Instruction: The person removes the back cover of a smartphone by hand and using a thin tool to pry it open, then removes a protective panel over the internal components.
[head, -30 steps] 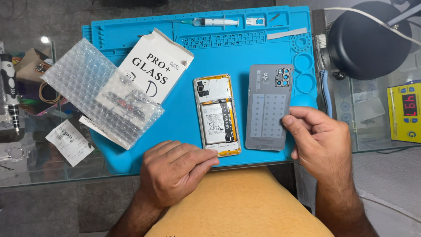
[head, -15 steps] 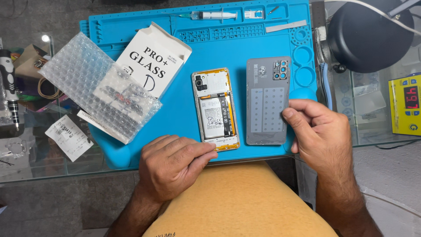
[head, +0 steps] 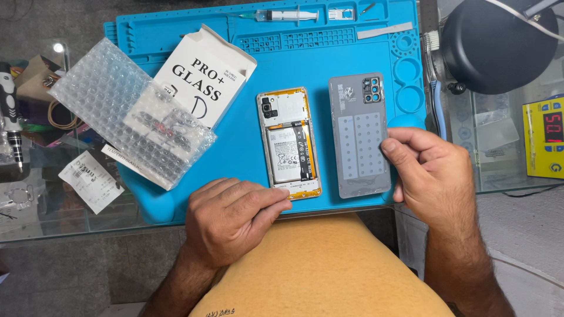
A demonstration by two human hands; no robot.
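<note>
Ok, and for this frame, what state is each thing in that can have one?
Phone: opened, back off, battery and board exposed, lying flat on the blue mat.
Grey back cover: detached, inner side up, beside the phone.
White box: flap open.
Left hand: fingertips on the phone's bottom edge.
Right hand: fingers touching the cover's right edge.

Under the left hand's fingertips (head: 276, 202), the opened phone (head: 289, 144) shows bare metal-looking plates and a glossy battery label. Against the right hand's fingers (head: 399, 149), the grey back cover (head: 359, 135) looks like matt, smooth plastic. Both lie on a matt blue rubbery mat (head: 235, 164). Beyond the left fingers, bubble wrap (head: 126, 111) glistens over a paper-card box (head: 205, 73).
</note>
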